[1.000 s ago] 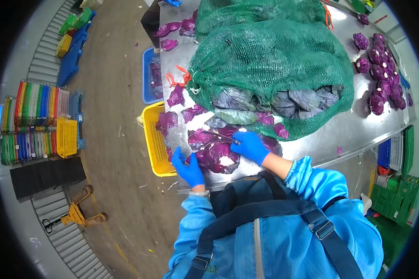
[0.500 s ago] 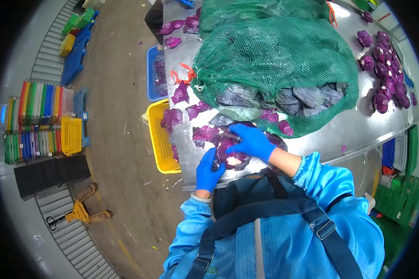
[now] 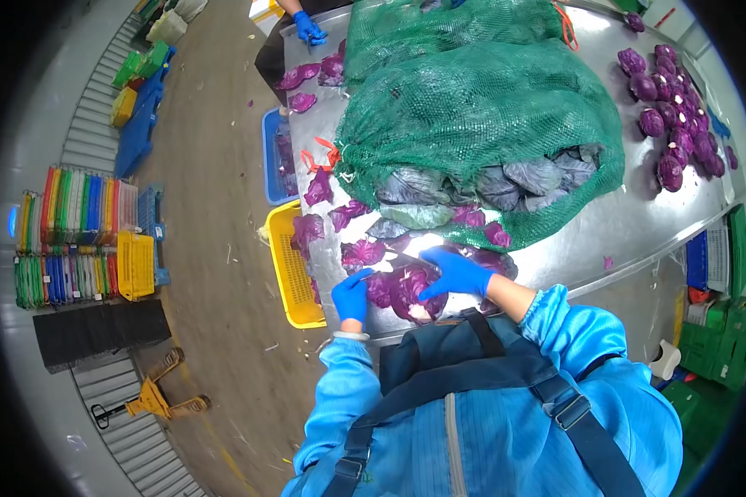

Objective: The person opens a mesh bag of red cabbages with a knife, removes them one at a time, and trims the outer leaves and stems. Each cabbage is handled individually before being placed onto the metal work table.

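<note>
Red cabbage (image 3: 399,291) lies at the near edge of the steel table (image 3: 605,224), just below the green net sack (image 3: 481,108). Your left hand (image 3: 352,296) clasps its left side. Your right hand (image 3: 454,273) lies over its top, though whether it grips cannot be told. Loose purple leaves (image 3: 311,228) lie beside it.

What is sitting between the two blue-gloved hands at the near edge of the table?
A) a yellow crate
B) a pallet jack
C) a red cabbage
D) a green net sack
C: a red cabbage with loose purple leaves lies on the steel table between the left hand and the right hand, which rests on it.
</note>
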Demonstrator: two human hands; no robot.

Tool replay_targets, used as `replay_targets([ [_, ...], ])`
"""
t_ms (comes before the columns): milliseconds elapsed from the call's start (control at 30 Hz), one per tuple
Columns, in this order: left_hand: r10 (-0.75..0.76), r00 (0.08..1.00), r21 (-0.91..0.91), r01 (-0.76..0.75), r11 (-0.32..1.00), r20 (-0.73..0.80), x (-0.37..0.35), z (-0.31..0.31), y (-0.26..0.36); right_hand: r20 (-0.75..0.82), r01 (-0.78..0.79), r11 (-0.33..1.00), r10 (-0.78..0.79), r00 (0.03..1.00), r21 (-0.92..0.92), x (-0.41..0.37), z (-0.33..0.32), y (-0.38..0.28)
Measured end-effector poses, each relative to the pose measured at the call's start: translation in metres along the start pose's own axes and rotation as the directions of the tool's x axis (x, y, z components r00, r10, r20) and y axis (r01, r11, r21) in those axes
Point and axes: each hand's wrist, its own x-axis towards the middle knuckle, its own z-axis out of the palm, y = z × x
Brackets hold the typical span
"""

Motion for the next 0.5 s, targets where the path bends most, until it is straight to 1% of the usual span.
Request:
replay_targets([
  [33,-0.055,0.998,-0.028,0.054,0.998,-0.006,0.009,0.0,-0.014,0.012,0.057,0.998,-0.056,0.998,-0.015,-0.004,0.003,0.005],
  [67,0.009,1.0,0.041,-0.009,0.999,-0.007,0.013,0.003,-0.028,0.009,0.08,0.997,-0.079,0.997,-0.02,-0.006,0.007,0.009],
  [100,0.135,0.984,0.062,-0.129,0.99,-0.118,0.01,0.009,-0.023,0.027,0.032,0.999,-0.033,0.999,0.009,-0.011,0.008,0.008],
  [133,0.251,0.941,0.095,-0.235,0.967,-0.226,0.0,0.017,-0.014,-0.003,0.048,0.998,-0.048,0.999,-0.037,-0.013,0.01,0.007],
  [167,0.358,0.874,0.139,-0.331,0.933,-0.327,-0.013,0.022,-0.006,-0.029,0.06,0.995,-0.062,0.998,-0.084,-0.016,0.011,0.007],
  [200,0.378,0.869,0.255,-0.305,0.918,-0.32,-0.029,0.019,-0.001,-0.018,0.036,0.997,-0.037,0.999,-0.071,-0.016,0.008,0.005],
  [233,0.16,0.962,0.187,-0.119,0.975,-0.221,-0.045,0.015,0.01,-0.008,0.015,0.998,-0.015,1.0,-0.058,-0.013,0.005,0.003],
  [267,-0.07,0.992,0.142,0.085,0.986,-0.107,-0.061,0.011,0.023,0.005,-0.005,0.999,0.005,1.0,-0.044,-0.01,0.004,0.0],
  [300,-0.3,0.954,0.124,0.296,0.947,0.014,-0.072,0.011,0.029,0.019,-0.035,0.989,0.038,0.999,-0.141,-0.005,0.001,-0.007],
  [367,-0.375,0.921,-0.102,0.385,0.917,0.108,-0.079,0.031,0.02,0.047,-0.088,0.938,0.11,0.993,-0.335,0.005,-0.002,-0.023],
  [400,-0.368,0.902,-0.372,0.429,0.824,0.224,-0.073,0.04,0.008,-0.081,-0.008,0.919,-0.026,0.996,-0.394,0.012,0.011,-0.013],
  [500,-0.256,0.931,-0.446,0.351,0.823,0.26,-0.053,0.049,0.004,-0.056,0.071,0.957,-0.09,0.994,-0.28,0.029,-0.008,-0.02],
])
